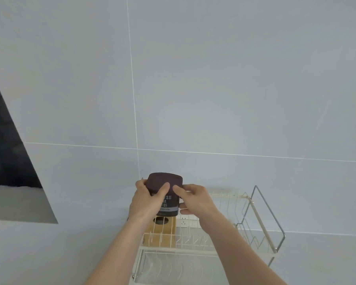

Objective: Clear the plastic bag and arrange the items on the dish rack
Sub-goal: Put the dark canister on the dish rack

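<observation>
A dark jar [166,199] with a dark maroon lid and a printed label is held upright in the air above the left end of the white wire dish rack [253,210]. My left hand [145,200] wraps its left side, thumb on the lid's front. My right hand [195,199] grips its right side, fingers at the lid edge. Just under the jar, a wooden block [169,230] with a round hole stands on the rack's upper tier. The plastic bag is out of view.
The rack has two tiers; the upper tier's dividers [195,241] hold nothing to the right of the block. A wall socket [184,223] shows behind the rack. Grey tiled wall fills the background, with a dark window opening [8,153] at the left.
</observation>
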Demonstrator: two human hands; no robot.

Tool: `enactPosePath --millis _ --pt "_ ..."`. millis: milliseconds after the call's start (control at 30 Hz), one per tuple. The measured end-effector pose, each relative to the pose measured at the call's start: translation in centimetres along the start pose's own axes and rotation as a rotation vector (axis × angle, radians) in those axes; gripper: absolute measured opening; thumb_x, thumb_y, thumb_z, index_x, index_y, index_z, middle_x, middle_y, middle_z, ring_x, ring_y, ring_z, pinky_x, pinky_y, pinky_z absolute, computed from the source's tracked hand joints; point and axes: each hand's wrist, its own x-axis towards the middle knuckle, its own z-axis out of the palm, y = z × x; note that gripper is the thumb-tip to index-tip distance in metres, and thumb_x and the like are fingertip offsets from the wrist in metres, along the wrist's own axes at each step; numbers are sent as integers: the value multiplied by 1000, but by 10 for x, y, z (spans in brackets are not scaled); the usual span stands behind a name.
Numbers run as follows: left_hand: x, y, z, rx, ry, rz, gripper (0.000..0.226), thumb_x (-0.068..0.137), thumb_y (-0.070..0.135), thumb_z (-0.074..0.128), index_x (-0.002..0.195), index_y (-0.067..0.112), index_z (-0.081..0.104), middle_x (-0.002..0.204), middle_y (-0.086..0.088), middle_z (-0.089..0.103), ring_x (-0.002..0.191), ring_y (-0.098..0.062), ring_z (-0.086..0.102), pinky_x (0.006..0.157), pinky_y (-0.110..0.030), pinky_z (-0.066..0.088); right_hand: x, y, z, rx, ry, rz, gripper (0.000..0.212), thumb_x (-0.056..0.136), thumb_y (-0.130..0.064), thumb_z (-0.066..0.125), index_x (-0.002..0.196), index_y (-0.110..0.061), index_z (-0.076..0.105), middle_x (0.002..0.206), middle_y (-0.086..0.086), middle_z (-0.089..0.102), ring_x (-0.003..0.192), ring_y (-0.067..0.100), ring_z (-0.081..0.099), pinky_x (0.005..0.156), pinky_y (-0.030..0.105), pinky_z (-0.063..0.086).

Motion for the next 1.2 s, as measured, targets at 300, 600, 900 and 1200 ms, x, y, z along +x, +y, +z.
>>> enactPosePath --millis 300,600,900,1200 --pt "14 -29 10 101 -33 124 80 85 49 66 145 32 17 134 -7 48 105 -24 58 85 -34 53 30 29 29 28 17 30 23 97 -25 63 106 -8 75 93 8 78 75 18 75 54 21 59" --pt "12 -48 19 380 -53 99 59 94 59 42 144 36 21 131 -12 52 105 -32 61 85 -42 54 36 51 41 -25 89 2 25 92 -36 66 114 -25 74 92 0 80 87 19 75 83 44 64" --pt "-19 -47 15 852 150 410 63 79 20 71 137 22 45 150 -6 41 134 -28 44 95 -37 51 32 59 40 -24 80 10 41 88 -47 69 124 -26 66 98 -3 79 94 15 74 92 45 61" --pt "13 -36 4 1164 57 547 69 54 5 84 116 17 56 105 -5 63 98 -29 60 89 -37 51 39 64 38 -44 84 32 25 87 -45 70 103 -26 71 97 6 80 91 23 76 88 44 63"
